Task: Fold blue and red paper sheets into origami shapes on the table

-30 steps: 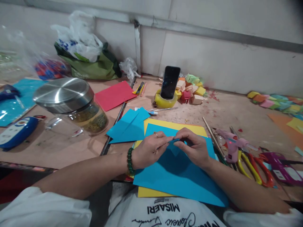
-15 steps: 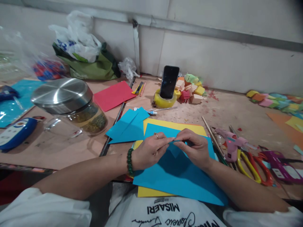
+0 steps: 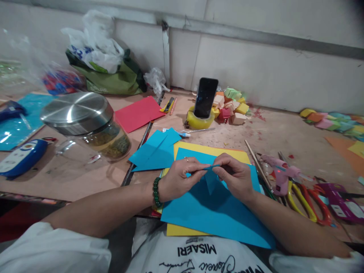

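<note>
At frame centre, pinching a folded blue paper piece (image 3: pixel 212 166) with left hand (image 3: pixel 179 177) and right hand (image 3: pixel 236 176); seemingly creasing, next calling for aligned edges.

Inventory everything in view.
folded paper: 1, blue, held
stacked sheets: 2+, blue over yellow, centre
cut paper: several, blue, left
loose sheets: several, red, blue, orange, both sides
jar: 1, clear, left
phone: 1, black, centre
stand: 1, yellow, under phone
cutter: 1, yellow, centre
paper blocks: 2 piles, mixed, rear
stick: 1, tan, right
glue gun: 1, pink, right
tool handles: several, yellow, orange, right
power strips: 2, blue left, purple right
bags: several, green, white, clear, left
table: 1+, brown, beneath
bracelet: 1, green, worn left
left hand: 1, bare, holding folded paper
right hand: 1, bare, holding folded paper
</note>
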The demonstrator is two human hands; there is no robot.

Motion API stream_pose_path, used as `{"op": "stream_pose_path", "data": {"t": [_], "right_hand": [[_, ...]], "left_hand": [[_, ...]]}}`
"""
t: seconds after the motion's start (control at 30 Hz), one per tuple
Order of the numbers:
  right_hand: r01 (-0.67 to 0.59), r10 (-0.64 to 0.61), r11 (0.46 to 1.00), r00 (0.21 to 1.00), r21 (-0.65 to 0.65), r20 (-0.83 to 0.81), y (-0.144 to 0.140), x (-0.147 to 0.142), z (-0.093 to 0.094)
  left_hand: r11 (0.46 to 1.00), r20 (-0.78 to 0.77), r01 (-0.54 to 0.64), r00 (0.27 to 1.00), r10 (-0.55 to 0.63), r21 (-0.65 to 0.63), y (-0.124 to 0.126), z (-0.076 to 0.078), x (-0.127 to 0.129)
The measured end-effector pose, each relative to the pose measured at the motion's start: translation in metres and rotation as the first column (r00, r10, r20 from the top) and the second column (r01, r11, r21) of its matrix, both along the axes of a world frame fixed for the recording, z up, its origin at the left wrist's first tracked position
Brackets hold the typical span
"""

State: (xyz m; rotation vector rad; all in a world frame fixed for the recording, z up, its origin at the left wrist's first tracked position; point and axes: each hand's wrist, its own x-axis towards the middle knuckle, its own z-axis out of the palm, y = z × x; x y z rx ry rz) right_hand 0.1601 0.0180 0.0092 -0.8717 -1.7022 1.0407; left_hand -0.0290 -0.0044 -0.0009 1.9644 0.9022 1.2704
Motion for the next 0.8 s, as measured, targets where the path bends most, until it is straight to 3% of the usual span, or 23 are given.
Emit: {"op": "stream_pose_path", "data": {"t": [0.5,0.8], "right_hand": [[0.017,-0.015,0.998,1.0,0.062,-0.023,0.0003,-0.0006,-0.0025],[-0.003,0.002,0.999,1.0,0.036,0.019,-0.0004,-0.001,0.0]], "left_hand": [[0.997,-0.007,0.039,0.999,-0.039,0.06,-0.0014,0.0006,0.0002],[0.994,-0.056,0.052,0.997,-0.047,0.099,-0.0024,0.0011,-0.0015]]}}
